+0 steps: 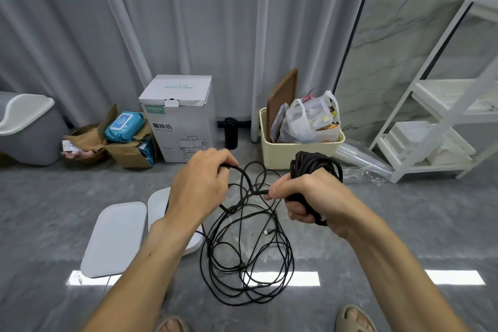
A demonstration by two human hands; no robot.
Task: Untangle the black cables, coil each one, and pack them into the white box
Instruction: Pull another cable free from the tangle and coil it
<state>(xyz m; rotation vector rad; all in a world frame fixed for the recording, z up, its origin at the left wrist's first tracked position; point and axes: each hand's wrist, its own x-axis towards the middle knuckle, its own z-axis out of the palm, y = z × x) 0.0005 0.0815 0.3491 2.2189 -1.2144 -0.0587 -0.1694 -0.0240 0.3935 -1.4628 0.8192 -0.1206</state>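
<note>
Floor (404,224) of grey stone is shown from above, with the work held over it at mid-frame. Largest of the task's things is the tangle (246,259), a loose heap of black cable loops lying on the floor between the forearms and rising in strands to both hands. Left of it, the white box (159,203) is seen beside its lid (114,240); the box is largely hidden behind the left forearm, and its contents cannot be told. A finished part of the work, the coil (315,167), is gripped in the right hand (304,197), whose fingers are curled round the bundle while thumb and forefinger pinch the free strand. The same strand is pinched in the left hand (200,183), which is held near the right but apart from it. A small plug (267,232) is seen lying among the loops.

The step in hand is judged to be coiling, with untangling only partly done and nothing yet packed. For the next move, a length of strand is to be drawn clear of the heap by the left hand and laid as a further turn onto the coil, with snags eased out, not pulled tight.
</note>
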